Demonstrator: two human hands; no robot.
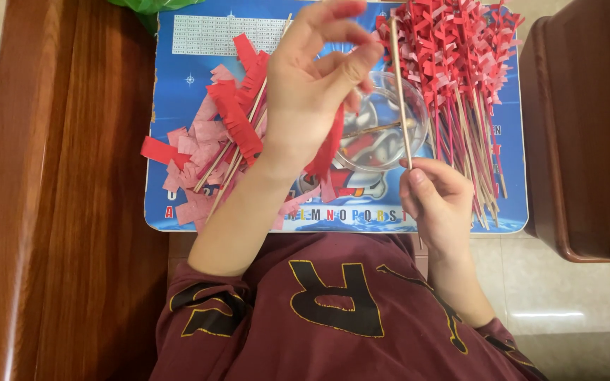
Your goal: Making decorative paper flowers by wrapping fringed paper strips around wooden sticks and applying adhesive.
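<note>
The right hand (pixel 438 197) holds a thin wooden stick (pixel 400 92) upright by its lower end, the grip clamped on it between thumb and fingertips. The stick is pale, bare and straight, and rises from the hand across a clear glass bowl (pixel 383 137) toward the top of the view. The left hand (pixel 315 85) hovers above the bowl, its thumb and forefinger pinched together near the upper part of the stick, with a strip of red paper (pixel 330 144) hanging down from under the palm; the other fingers are spread and curled upward. Whether the pinch actually touches the stick cannot be told.

To the left on the blue printed surface (pixel 178 85) lies a loose heap of red and pink fringed paper pieces (pixel 206 148), with a few more bare sticks (pixel 224 169) lying slantwise across it. To the right lies a dense bundle of finished sticks (pixel 460 77), their tops wrapped in red and pink paper fringe. The person wears a maroon shirt (pixel 333 310). Dark wooden furniture (pixel 72 197) flanks the surface on both sides.
</note>
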